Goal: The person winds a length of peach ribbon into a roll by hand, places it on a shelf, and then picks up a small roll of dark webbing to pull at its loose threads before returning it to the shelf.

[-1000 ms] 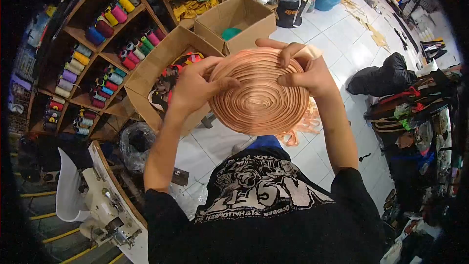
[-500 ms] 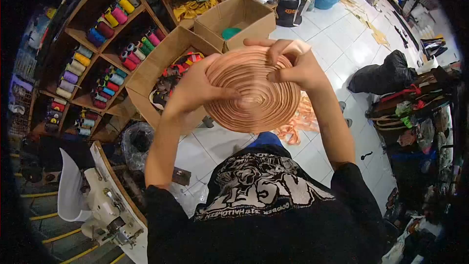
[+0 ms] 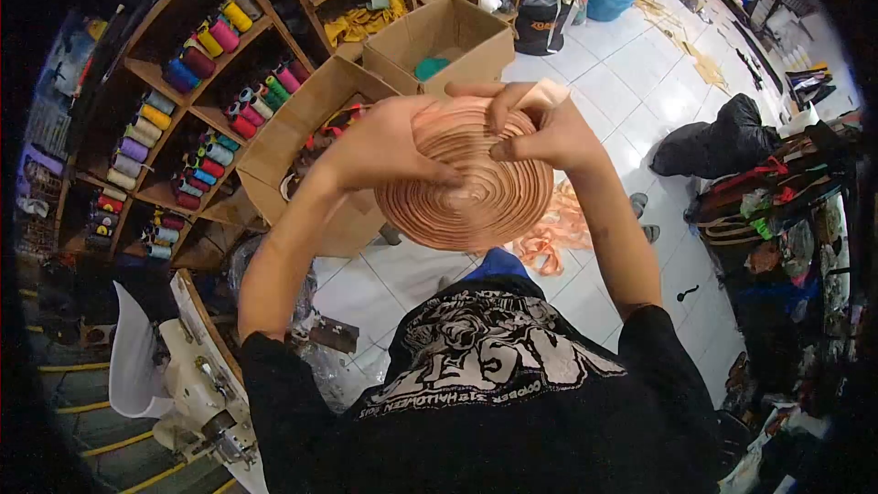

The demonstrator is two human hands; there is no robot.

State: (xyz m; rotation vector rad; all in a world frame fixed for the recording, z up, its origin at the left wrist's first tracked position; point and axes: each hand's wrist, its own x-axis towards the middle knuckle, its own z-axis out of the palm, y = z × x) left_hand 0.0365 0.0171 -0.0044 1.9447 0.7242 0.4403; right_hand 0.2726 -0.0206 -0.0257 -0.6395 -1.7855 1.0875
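A large flat coil of peach-coloured strip (image 3: 476, 206) is held up in front of my chest. My left hand (image 3: 389, 146) grips its left side, the thumb lying across the face near the centre. On the upper right rim, my right hand (image 3: 540, 128) has thumb and fingers bent round the edge, with a loose end of the strip (image 3: 551, 93) over the fingers. More peach strip (image 3: 549, 242) lies in a loose heap on the floor beneath the coil.
Shelves of thread spools (image 3: 197, 59) stand at the left. Two cardboard boxes (image 3: 494, 46) are beyond the coil. A sewing machine (image 3: 197, 375) is at the lower left, a black bag (image 3: 718, 139) on the tiled floor at the right.
My left hand has slid round the coil's upper left, further over its top, and my left elbow has swung outward. The coil has shifted slightly left.
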